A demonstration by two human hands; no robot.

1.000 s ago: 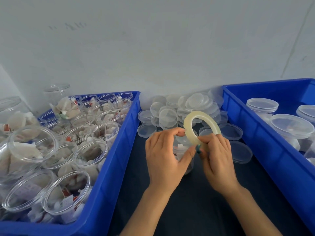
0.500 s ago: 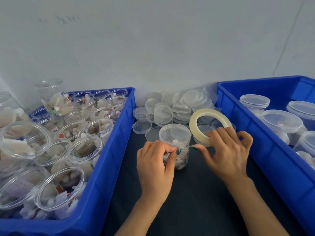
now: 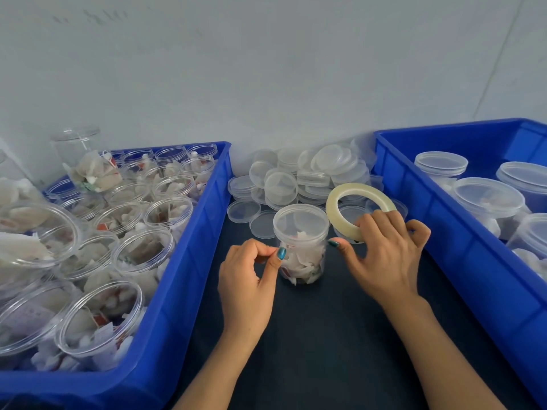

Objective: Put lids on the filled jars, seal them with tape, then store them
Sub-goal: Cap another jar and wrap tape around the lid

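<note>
Filled jar [image 3: 300, 253], its clear lid [image 3: 300, 218] already on, stands upright on the dark counter [image 3: 325, 335] between two blue bins. The left bin [image 3: 189, 261] is packed with open filled jars and the right bin [image 3: 444, 232] holds lidded ones. A heap of loose lids [image 3: 310, 176] lies behind the jar, against the wall. The left hand [image 3: 248, 276] is just left of the jar at its shoulder. Its thumb and forefinger are pinched tight, as though on the tape's free end, but the clear strip is too faint to make out. The right hand [image 3: 384, 255] holds the tape roll [image 3: 334, 216] tilted just right of the lid. Its fingers [image 3: 381, 223] curl over the roll's near edge and the thumb stretches toward the jar. Capping looks done for this jar and sealing seems to be just starting, with no tape visible on the seam yet. The next move probably calls for pressing the free end onto the join of lid and jar. The roll would then go round that seam under steady tension while the light jar is kept from tipping or spinning. After that the tape would be torn off, and the jar would likely go into the right bin.
</note>
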